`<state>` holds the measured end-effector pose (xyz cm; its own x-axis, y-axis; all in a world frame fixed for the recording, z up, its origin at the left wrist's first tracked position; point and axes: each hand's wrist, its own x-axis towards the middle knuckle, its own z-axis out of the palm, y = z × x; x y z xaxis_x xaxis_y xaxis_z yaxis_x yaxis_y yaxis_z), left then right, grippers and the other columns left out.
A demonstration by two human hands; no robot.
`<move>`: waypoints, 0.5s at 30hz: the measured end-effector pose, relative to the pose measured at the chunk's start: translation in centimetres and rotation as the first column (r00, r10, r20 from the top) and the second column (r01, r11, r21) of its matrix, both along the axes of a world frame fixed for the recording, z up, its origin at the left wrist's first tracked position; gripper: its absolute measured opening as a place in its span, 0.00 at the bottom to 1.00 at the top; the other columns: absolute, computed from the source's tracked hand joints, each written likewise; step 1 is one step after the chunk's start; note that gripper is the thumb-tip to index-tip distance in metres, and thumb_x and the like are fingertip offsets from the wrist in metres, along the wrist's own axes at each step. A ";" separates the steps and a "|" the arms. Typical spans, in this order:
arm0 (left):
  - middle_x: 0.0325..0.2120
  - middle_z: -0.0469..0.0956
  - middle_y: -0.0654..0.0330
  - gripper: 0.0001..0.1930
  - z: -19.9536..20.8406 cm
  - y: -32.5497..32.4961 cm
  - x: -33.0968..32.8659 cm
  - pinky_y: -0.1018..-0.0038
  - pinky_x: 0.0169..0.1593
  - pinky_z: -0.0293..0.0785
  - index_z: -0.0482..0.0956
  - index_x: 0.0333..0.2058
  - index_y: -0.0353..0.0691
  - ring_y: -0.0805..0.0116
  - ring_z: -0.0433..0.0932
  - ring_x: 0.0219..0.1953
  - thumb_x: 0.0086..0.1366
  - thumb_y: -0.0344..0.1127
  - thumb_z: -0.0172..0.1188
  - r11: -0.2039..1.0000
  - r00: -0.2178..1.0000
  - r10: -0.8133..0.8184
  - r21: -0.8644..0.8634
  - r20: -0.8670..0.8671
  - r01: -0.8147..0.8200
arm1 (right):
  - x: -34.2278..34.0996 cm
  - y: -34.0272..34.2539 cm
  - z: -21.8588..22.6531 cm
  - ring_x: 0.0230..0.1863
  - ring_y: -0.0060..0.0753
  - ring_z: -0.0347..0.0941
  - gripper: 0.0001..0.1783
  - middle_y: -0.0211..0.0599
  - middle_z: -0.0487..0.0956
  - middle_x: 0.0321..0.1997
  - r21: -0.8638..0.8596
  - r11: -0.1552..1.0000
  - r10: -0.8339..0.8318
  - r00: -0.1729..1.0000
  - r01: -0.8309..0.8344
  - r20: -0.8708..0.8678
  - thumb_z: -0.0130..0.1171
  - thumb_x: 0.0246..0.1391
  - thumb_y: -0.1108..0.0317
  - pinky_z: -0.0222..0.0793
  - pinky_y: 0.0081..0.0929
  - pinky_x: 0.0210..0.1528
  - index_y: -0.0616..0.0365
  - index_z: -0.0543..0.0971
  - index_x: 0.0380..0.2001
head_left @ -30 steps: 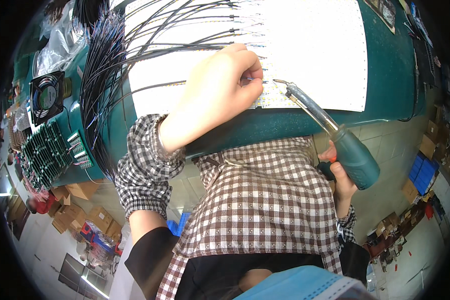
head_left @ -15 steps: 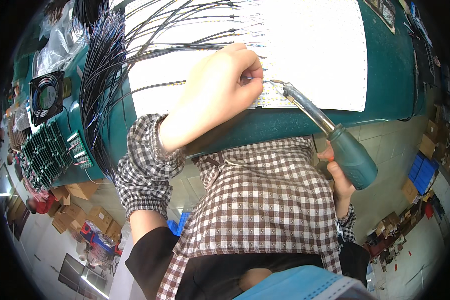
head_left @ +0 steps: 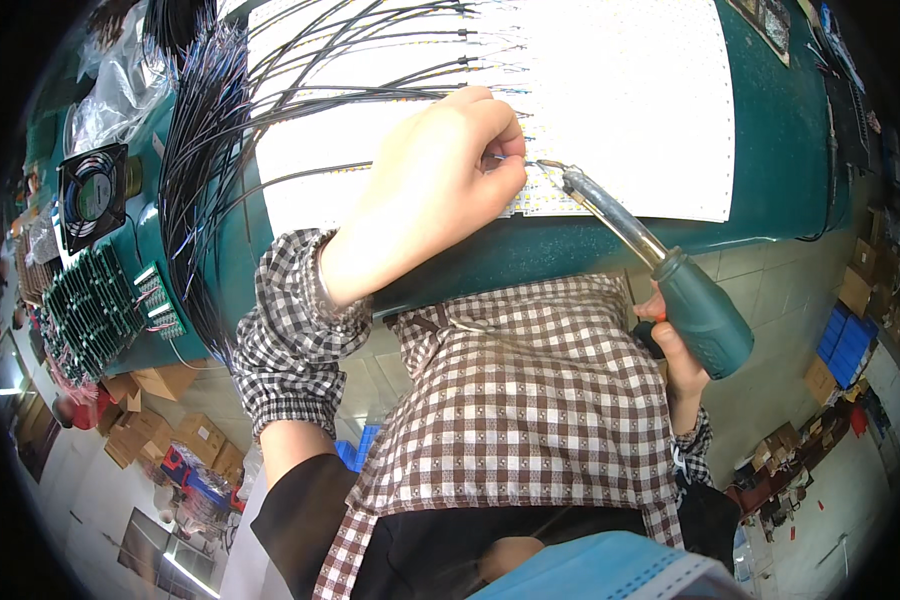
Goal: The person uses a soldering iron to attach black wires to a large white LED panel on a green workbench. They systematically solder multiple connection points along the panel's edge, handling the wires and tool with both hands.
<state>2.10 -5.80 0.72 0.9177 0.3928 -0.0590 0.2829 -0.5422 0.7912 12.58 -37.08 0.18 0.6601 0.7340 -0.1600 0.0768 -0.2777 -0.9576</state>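
Observation:
Over the near edge of a white circuit board panel (head_left: 630,120), my left hand (head_left: 440,175) pinches the thin wire ends of a black cable (head_left: 315,177). My right hand (head_left: 678,355) is wrapped round the green handle of a soldering iron (head_left: 705,315). The iron's bent tip lies at the wire ends just right of my left fingertips, close to the panel; whether it touches them is too small to tell. Several more black cables (head_left: 370,93) run across the panel, their bare-ended wires lying along its middle.
A thick bundle of black cables (head_left: 205,130) hangs over the green table (head_left: 450,262) at the left. Beyond it are a cooling fan (head_left: 94,195), a stack of green circuit boards (head_left: 92,312) and clear plastic bags (head_left: 120,95). Cardboard boxes (head_left: 200,437) stand on the floor.
The soldering iron has shifted slightly left, bringing its tip closer to my left fingertips. My left hand holds nearly the same place.

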 end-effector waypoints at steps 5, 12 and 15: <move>0.27 0.74 0.59 0.04 -0.1 0.0 0.0 0.74 0.33 0.72 0.77 0.29 0.34 0.69 0.76 0.28 0.54 0.27 0.60 1.000 1.000 0.000 0.005 -0.003 0.000 | 0.3 -0.1 -0.1 0.38 0.35 0.82 0.35 0.48 0.82 0.40 -0.017 0.999 0.033 0.999 -0.032 0.025 0.75 0.44 0.71 0.80 0.30 0.43 0.74 0.69 0.53; 0.27 0.74 0.59 0.04 0.0 -0.1 0.0 0.75 0.33 0.72 0.77 0.29 0.34 0.69 0.76 0.28 0.54 0.27 0.59 1.000 1.000 0.006 -0.002 0.006 -0.006 | -0.2 0.5 0.1 0.38 0.32 0.82 0.34 0.45 0.83 0.37 0.009 0.999 -0.045 0.997 0.046 -0.061 0.75 0.43 0.71 0.79 0.26 0.42 0.72 0.70 0.51; 0.27 0.74 0.59 0.04 0.0 -0.1 0.0 0.75 0.33 0.72 0.77 0.29 0.34 0.69 0.76 0.28 0.54 0.26 0.60 1.000 1.000 0.007 -0.003 0.008 -0.007 | 0.3 0.4 0.1 0.38 0.32 0.82 0.33 0.46 0.82 0.37 -0.015 0.999 0.034 0.999 -0.035 -0.007 0.75 0.44 0.72 0.79 0.27 0.42 0.72 0.70 0.51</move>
<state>2.11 -5.90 0.69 0.9155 0.3989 -0.0531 0.2806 -0.5382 0.7947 12.83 -36.71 0.26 0.6332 0.7538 -0.1755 0.0798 -0.2891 -0.9540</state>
